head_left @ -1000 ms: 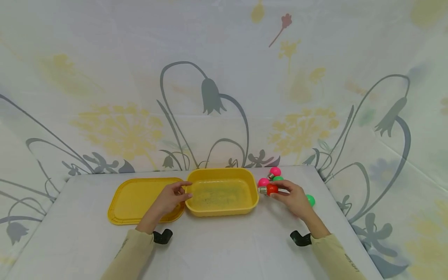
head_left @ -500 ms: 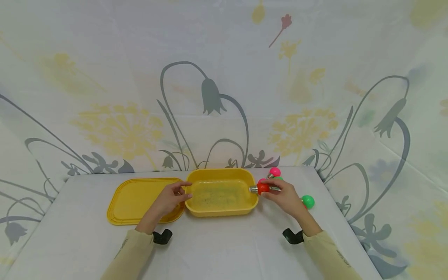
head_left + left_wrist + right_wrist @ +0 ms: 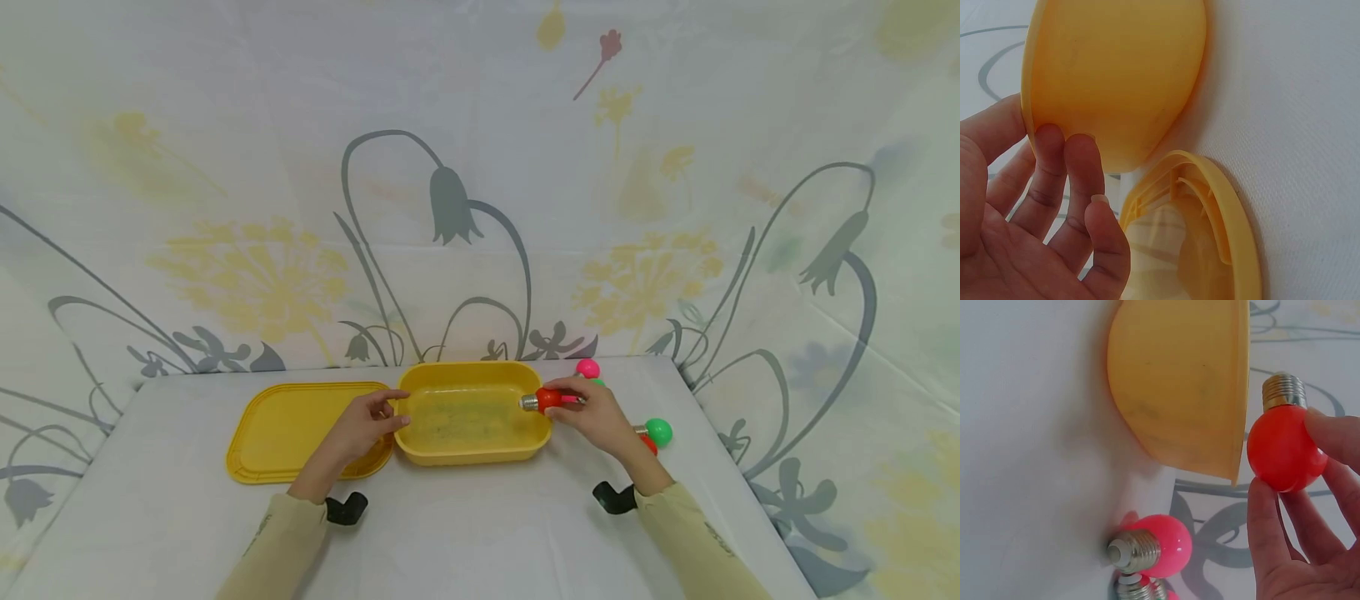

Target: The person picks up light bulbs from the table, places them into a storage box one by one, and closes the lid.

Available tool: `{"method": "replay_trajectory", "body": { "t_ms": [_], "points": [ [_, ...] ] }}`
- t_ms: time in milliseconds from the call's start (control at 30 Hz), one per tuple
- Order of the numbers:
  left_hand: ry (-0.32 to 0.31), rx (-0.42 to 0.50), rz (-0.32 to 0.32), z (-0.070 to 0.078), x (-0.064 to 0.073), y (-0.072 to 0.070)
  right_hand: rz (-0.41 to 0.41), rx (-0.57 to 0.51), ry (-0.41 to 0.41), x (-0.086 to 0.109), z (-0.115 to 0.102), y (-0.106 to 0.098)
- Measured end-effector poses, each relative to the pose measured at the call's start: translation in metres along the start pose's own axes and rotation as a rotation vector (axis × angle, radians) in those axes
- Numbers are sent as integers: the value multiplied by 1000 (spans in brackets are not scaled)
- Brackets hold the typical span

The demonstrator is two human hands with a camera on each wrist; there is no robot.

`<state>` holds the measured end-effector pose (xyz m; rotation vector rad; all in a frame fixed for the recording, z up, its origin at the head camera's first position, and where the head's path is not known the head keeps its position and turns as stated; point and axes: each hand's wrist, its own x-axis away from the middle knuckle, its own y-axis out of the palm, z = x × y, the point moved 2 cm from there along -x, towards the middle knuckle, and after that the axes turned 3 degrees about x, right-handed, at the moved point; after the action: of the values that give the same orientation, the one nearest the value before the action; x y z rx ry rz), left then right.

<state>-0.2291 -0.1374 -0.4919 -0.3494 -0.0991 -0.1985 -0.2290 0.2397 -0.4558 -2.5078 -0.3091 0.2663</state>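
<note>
A yellow plastic bin (image 3: pixel 472 455) stands mid-table. My left hand (image 3: pixel 363 423) grips its left end; index finger and thumb reach over the rim, and the other fingers curl against the outer wall (image 3: pixel 1116 75). Above the bin's right rim, my right hand (image 3: pixel 596 417) pinches a red light bulb (image 3: pixel 549 399) by its globe. The bulb's silver screw base (image 3: pixel 1284 389) points left, over the inside of the bin. In the right wrist view the red globe (image 3: pixel 1285 449) sits between thumb and fingertips, higher than the rim.
Left of the bin lies a yellow lid (image 3: pixel 300 425), partly under my left forearm. Behind my right hand are a pink bulb (image 3: pixel 588 368) and a green one (image 3: pixel 597 382). Another green bulb (image 3: pixel 659 431) and a red one (image 3: pixel 649 445) lie right of my wrist.
My right hand has carried the red bulb leftward, from beside the bin to over its right rim. The left hand has stayed at the bin's left end.
</note>
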Motion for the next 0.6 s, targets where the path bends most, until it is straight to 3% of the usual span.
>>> {"method": "replay_trajectory", "body": {
  "t_ms": [600],
  "points": [
    [10,-11,-2,0,0,-1,-46,12,20,-26,-17,11]
  ]
}}
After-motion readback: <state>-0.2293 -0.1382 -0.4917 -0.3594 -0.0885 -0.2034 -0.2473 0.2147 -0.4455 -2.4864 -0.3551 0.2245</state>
